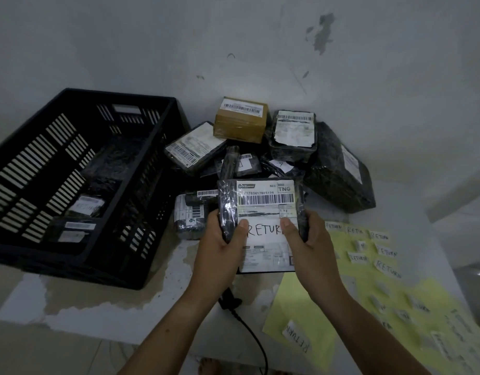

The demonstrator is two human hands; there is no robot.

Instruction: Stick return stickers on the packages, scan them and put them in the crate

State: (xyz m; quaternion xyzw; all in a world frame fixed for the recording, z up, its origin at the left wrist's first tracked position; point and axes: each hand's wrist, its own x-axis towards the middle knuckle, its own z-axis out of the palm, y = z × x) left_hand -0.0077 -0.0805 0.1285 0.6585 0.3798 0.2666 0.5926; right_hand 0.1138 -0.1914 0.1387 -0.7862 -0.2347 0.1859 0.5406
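A worn white table (pixel 25 307) stands against a grey wall (pixel 152 50). Over the middle of the table the person holds 1 black wrapped package (pixel 265 197) with 2 hands, its label side turned up to the camera. The left hand (pixel 220 247) grips the left edge and the right hand (pixel 306 247) grips the right edge. Both thumbs press on the white RETURN sticker (pixel 263 231), which sits on the label below the barcode.

The pile of packages (pixel 240 123) lies behind the held one, near the wall. The black crate (pixel 119 97) stands to the left, near the left hand. Its top is open, and a few returned packages (pixel 86 208) lie on its floor with much free room around them. To the right lie yellow sheets (pixel 295 301) with more stickers. A black cable (pixel 249 331) runs below the hands.
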